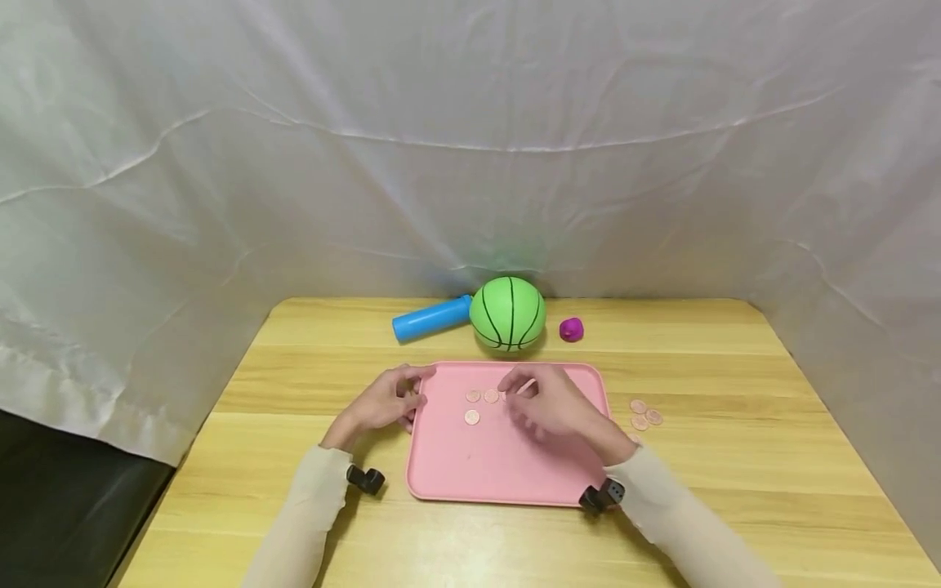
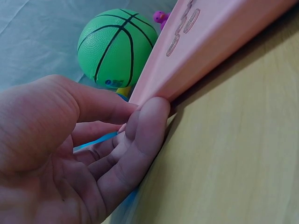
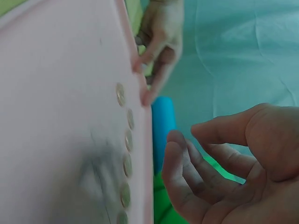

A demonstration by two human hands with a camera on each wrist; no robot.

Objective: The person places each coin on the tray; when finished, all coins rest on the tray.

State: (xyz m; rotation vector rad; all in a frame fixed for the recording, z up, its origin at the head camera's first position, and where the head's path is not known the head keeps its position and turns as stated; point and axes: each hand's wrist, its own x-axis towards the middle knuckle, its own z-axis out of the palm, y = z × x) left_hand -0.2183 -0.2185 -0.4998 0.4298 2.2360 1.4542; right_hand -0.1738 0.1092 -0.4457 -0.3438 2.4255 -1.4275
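A pink tray (image 1: 507, 478) lies on the table with several coins (image 1: 471, 417) on it, some in a row. At its left side, my left hand (image 1: 382, 398) grips the rim; the left wrist view shows the thumb and fingers (image 2: 152, 121) pinching the tray edge (image 2: 205, 65). Over the tray's right half hovers my right hand (image 1: 551, 400), fingers loosely bent. In the right wrist view, a gap separates the thumb from the fingertips (image 3: 175, 140) and no object shows between them. A row of coins (image 3: 127, 165) runs along the tray beside that hand.
Behind the tray stand a green ball (image 1: 508, 314) with black lines, a blue cylinder (image 1: 431, 318) and a small purple duck (image 1: 571, 329). To the tray's right, several coins (image 1: 639, 423) lie on the wooden table (image 1: 735, 457). A grey curtain (image 1: 500, 196) hangs behind.
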